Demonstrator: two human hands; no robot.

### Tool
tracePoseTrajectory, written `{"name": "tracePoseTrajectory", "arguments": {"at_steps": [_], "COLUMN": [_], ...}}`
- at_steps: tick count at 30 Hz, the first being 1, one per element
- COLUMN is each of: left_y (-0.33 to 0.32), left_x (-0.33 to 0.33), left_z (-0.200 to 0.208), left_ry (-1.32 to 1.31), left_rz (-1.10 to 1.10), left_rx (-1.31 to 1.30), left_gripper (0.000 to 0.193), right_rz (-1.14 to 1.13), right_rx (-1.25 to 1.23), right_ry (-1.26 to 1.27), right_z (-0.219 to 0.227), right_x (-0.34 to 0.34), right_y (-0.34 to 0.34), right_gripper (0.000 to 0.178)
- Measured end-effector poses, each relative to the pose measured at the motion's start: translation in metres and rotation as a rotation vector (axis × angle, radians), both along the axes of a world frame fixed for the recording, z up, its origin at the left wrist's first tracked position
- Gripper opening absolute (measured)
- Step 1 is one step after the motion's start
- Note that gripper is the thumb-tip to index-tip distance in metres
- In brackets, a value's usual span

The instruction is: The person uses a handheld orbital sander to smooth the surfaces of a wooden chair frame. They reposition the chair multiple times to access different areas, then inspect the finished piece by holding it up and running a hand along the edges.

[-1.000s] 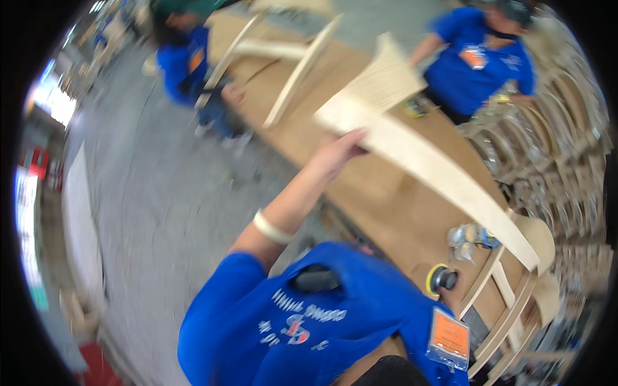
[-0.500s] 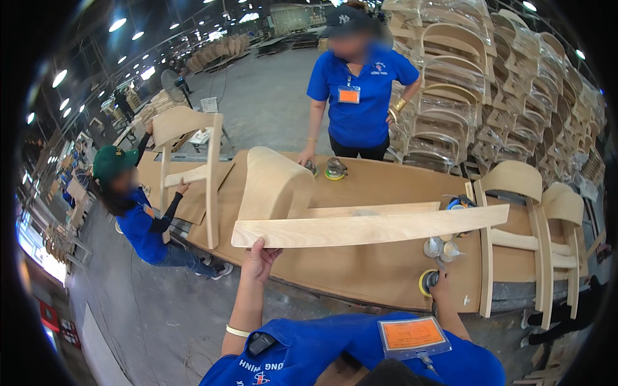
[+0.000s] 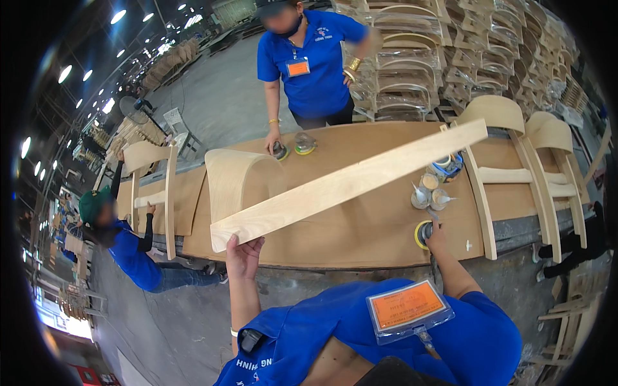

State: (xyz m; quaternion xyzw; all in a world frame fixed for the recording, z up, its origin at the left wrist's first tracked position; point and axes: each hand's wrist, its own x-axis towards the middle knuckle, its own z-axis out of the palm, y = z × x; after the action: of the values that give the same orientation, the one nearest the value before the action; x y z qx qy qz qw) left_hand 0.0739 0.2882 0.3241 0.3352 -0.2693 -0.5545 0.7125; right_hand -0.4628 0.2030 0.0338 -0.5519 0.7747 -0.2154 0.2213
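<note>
My left hand grips the lower left end of a pale wooden chair frame, fingers closed round a long flat leg. The leg slants up to the right above the table. Its curved backrest rests at the left, and the leg hides the rest of the frame. At the table's near edge my right hand is closed on a round sander with a yellow pad rim; the fingers show only partly.
Brown board covers the workbench. Several small pots and a blue roll of tape stand near the right hand. More chair frames lean at the right. Across the bench a co-worker's hand touches another sander; a second co-worker handles a frame at the left.
The far end of the leg has swung upward, so the leg now slants, and the rail behind it is no longer visible. My right hand stays on the sander. The whole view has shifted.
</note>
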Motion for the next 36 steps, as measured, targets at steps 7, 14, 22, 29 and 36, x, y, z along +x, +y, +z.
{"name": "tracePoseTrajectory", "arguments": {"at_steps": [7, 14, 22, 29, 36], "left_y": [-0.016, -0.025, -0.019, -0.019, -0.02], "left_x": [-0.004, 0.001, -0.001, -0.003, -0.013], "left_z": [0.019, 0.025, 0.024, 0.017, 0.017], "left_ry": [-0.019, -0.066, -0.081, -0.012, -0.034], "left_rz": [0.098, 0.102, 0.092, 0.064, 0.113], "left_rx": [0.049, 0.024, -0.013, -0.012, -0.019], "left_gripper": [0.053, 0.055, 0.054, 0.049, 0.048], "right_rz": [-0.001, -0.023, -0.023, 0.043, 0.068], "right_rx": [0.017, 0.069, 0.132, 0.014, 0.087], "right_ry": [0.053, 0.047, 0.094, 0.036, 0.123], "right_z": [0.011, 0.022, 0.026, 0.02, 0.034], "right_x": [0.003, 0.006, 0.008, 0.0, 0.01], "right_y": [0.002, 0.002, -0.001, -0.016, -0.021], "right_gripper": [0.077, 0.08, 0.081, 0.081, 0.086]}}
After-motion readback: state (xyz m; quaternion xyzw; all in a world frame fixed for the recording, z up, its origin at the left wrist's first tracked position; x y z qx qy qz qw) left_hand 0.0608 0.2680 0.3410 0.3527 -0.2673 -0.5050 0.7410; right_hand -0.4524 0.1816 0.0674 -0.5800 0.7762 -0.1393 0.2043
